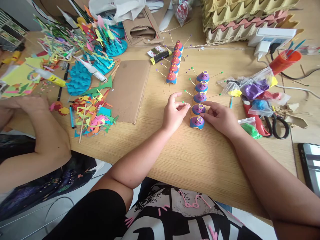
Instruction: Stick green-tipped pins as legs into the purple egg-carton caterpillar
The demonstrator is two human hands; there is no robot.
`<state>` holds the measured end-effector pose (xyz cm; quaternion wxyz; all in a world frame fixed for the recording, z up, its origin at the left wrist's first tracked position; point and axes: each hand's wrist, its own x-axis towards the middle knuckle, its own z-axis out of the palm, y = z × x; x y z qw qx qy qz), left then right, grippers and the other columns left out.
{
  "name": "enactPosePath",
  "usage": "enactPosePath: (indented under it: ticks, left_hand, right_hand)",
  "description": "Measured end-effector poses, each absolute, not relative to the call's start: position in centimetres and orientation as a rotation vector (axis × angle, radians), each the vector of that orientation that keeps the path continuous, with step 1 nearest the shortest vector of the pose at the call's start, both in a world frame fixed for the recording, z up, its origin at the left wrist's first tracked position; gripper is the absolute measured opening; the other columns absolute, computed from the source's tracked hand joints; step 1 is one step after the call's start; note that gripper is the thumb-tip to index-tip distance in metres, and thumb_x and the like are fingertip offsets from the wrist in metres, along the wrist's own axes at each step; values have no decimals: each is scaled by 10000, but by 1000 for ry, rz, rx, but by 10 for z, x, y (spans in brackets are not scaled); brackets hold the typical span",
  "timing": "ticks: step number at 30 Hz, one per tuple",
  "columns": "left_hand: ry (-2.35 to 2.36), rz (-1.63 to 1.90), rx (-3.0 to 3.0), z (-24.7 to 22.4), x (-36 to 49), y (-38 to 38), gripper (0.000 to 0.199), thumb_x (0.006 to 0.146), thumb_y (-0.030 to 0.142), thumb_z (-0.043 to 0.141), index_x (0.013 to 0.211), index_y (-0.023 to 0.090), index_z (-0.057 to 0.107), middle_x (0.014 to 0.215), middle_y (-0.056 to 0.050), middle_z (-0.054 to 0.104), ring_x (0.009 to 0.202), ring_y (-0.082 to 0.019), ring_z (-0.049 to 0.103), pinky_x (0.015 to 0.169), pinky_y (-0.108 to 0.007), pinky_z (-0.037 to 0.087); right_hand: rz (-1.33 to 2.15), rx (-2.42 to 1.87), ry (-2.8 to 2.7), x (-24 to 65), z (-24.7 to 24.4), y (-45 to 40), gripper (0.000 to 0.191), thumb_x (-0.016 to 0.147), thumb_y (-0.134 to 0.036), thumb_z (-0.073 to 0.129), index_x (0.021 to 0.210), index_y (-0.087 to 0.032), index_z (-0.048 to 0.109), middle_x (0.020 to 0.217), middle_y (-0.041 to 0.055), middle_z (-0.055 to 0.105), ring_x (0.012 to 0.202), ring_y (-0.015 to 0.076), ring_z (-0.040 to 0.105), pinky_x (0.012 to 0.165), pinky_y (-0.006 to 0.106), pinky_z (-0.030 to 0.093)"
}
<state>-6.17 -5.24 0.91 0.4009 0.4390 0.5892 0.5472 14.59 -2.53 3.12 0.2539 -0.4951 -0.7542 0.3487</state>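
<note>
A strip of purple and blue egg-carton cups (pixel 200 97), with yellow rings on top and small drawn faces, lies before me. Thin sticks with green ball tips jut from both sides of its far cups. My left hand (pixel 175 112) pinches a green-tipped stick (pixel 184 102) at the left of the second-nearest cup. On the opposite side, my right hand (pixel 220 118) has its thumb and forefinger against the near cups, gripping the strip. Farther back stands a red and blue egg-carton strip (pixel 171 77) with purple-tipped sticks.
Left lie brown cardboard (pixel 128 90), paper scraps (pixel 96 116), blue painted egg-carton pieces (pixel 78 78) and another person's arm (pixel 42 130). Right are bagged clay (pixel 255 90), scissors (pixel 280 127), an orange cup (pixel 285 62), a power strip (pixel 272 35) and a phone (pixel 310 166). Egg trays (pixel 240 20) are stacked behind.
</note>
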Motion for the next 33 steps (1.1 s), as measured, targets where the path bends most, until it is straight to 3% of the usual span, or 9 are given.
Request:
enactPosePath:
  ticks: [4,9,16,20,25,27,29,33]
  left_hand:
    - [1481,1406,1166,6,-63,-54,573,877,150,793,1355,287,507,1015,-5,771,777,-113,704,755,-265,603]
    - [1598,1544,1275,6,-64,-59,508,889,186,783,1310,291,517,1120,-22,692,803,-106,620,779,-261,557]
    - [1526,1591,1389,12,-64,-67,340,917,257,743,1206,272,565,1041,-30,620,842,-135,570,771,-257,530]
    - [1437,1593,1410,14,-61,-70,296,939,322,723,1190,270,573,988,-20,623,787,-122,552,726,-242,512]
    - [1344,1606,1463,20,-60,-76,361,956,524,718,1165,260,589,911,-12,622,766,-121,577,695,-239,494]
    - [1321,1623,1472,20,-60,-78,414,956,603,702,1149,250,603,864,3,601,706,-108,526,662,-233,469]
    - [1289,1636,1495,19,-60,-79,435,964,637,682,1133,241,615,815,21,577,645,-93,459,629,-224,445]
    - [1187,1709,1554,15,-59,-77,381,987,574,686,1116,219,631,761,41,552,610,-75,436,576,-197,402]
  right_hand:
    - [904,-1346,-2039,145,32,-26,507,893,-354,732,1367,-175,754,640,-43,510,601,133,467,634,298,376]
    - [897,-1344,-2005,144,28,-25,520,895,-345,729,1386,-174,738,647,-42,521,596,132,474,628,291,381]
    - [1016,-1312,-1943,145,32,-23,529,908,-338,733,1410,-173,709,613,-67,448,566,117,399,600,285,345]
    - [1015,-1323,-1872,142,35,-28,478,947,-430,716,1355,-181,716,597,-74,389,548,115,347,577,295,306]
    - [925,-1280,-1661,146,71,-43,374,984,-560,666,1106,-222,773,705,9,542,624,137,433,583,305,334]
    - [856,-1219,-1610,158,96,-43,330,946,-512,733,1005,-191,782,802,57,641,721,153,543,654,322,416]
    - [699,-1273,-1547,178,122,-34,260,949,-399,742,1021,-157,801,874,83,696,761,144,585,711,339,443]
    - [257,-1726,-1559,236,149,15,222,906,-258,781,1086,-156,861,655,-17,531,562,64,364,608,326,330]
